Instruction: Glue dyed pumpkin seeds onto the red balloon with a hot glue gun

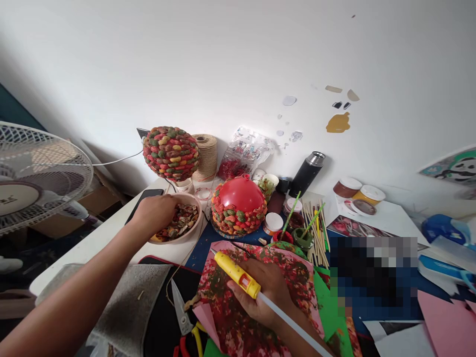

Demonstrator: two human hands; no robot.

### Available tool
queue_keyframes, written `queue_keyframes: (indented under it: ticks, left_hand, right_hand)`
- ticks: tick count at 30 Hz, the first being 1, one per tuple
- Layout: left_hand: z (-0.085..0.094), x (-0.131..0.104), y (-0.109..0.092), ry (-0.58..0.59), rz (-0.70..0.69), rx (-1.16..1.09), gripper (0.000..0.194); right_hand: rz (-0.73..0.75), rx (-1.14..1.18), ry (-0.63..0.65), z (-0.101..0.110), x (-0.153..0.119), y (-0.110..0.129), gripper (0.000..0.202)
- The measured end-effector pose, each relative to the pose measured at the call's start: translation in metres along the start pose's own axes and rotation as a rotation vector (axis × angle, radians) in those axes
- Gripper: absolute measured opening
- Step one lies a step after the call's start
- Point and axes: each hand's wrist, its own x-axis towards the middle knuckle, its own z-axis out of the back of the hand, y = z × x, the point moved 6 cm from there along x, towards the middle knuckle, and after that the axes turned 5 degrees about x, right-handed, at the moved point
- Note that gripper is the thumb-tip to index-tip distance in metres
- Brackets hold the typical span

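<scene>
My left hand [156,213] reaches over the rim of a pale bowl [199,210], fingers curled down into it and fingertips hidden. Inside are red, green and yellow painted pieces [186,220] that look like nutshells. My right hand [266,287] is closed round a yellow hot glue gun [236,271], nozzle pointing up and left, with a long translucent glue stick [286,320] coming out of its back. Beyond it stands a red balloon [242,192], its lower part covered in the same painted pieces. A fully covered ball [171,152] rests on a cup at the back left.
Scissors [182,310] lie open near paint-stained pink paper [297,297]. Paint jars [273,223], brushes, wooden sticks [316,228] and a black flask [307,173] crowd the right side. Twine [205,158] stands against the wall; a fan [40,178] is at left.
</scene>
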Motion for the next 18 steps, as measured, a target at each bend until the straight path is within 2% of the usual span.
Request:
queue_keyframes:
  ticks: [5, 9, 13, 18]
  left_hand:
    - [-0.0009, 0.0022, -0.0029, 0.006, -0.026, 0.013, 0.044]
    - [-0.0020, 0.0027, -0.0051, -0.012, -0.041, 0.004, 0.049]
    - [-0.0045, 0.0020, -0.0025, -0.019, -0.030, 0.001, 0.041]
    - [-0.0061, 0.0040, -0.0002, -0.032, -0.039, -0.004, 0.031]
  right_hand:
    - [-0.003, -0.050, 0.002, -0.0019, -0.0013, -0.0014, 0.042]
    - [-0.024, 0.002, 0.024, -0.0037, -0.0012, -0.0028, 0.036]
    - [-0.022, 0.035, 0.029, -0.0026, 0.0007, -0.0009, 0.031]
    - [-0.016, 0.021, 0.035, -0.0036, 0.0015, -0.0003, 0.034]
